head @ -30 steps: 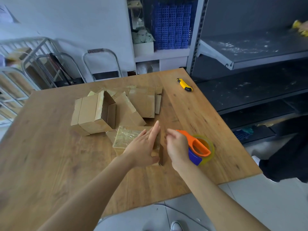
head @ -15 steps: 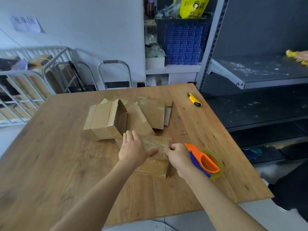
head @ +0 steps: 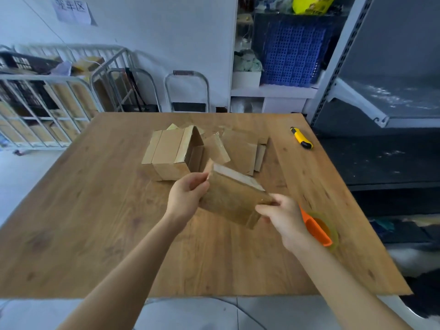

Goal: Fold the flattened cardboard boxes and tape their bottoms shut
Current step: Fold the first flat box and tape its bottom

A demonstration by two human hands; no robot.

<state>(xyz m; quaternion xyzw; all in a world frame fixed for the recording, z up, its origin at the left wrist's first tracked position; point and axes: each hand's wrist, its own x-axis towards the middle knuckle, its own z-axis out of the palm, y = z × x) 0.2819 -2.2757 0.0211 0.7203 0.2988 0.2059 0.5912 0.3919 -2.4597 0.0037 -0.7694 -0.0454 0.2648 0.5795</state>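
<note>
A folded cardboard box [head: 232, 198] is tilted above the wooden table [head: 95, 222], held between both hands. My left hand [head: 187, 196] grips its left end with curled fingers. My right hand [head: 283, 215] pinches its right lower corner. An orange tape dispenser [head: 319, 228] with a clear tape roll lies on the table just right of my right hand. Behind the held box stands a folded box [head: 170, 154] beside a loose pile of flattened boxes [head: 240, 148].
A yellow utility knife [head: 301, 137] lies near the table's far right edge. Grey metal shelving [head: 371, 103] stands to the right, metal racks [head: 47, 101] at the back left, and a blue crate [head: 290, 48] on a white shelf behind.
The box was lying on the table under my hands; now both hands have lifted and tilted it. My right hand no longer touches the tape dispenser.
</note>
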